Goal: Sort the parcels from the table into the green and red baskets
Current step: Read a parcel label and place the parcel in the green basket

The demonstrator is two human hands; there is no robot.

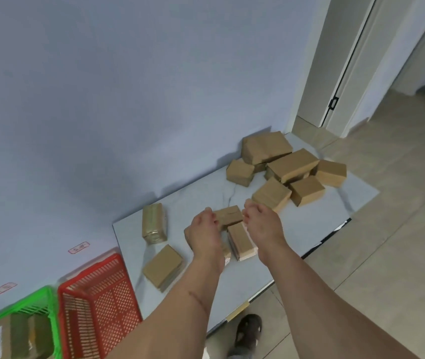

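A small brown parcel sits mid-table between my two hands. My left hand presses its left edge with curled fingers, and my right hand presses its right edge. Just below it lies another brown parcel, partly hidden by my right wrist. The red basket stands on the floor left of the table and looks empty. Further left, the green basket holds a few labelled parcels.
A tape-wrapped parcel and a flat parcel lie at the table's left end. Several parcels are heaped at the far right of the white table. My sandalled foot is below the table edge, and a doorway opens to the right.
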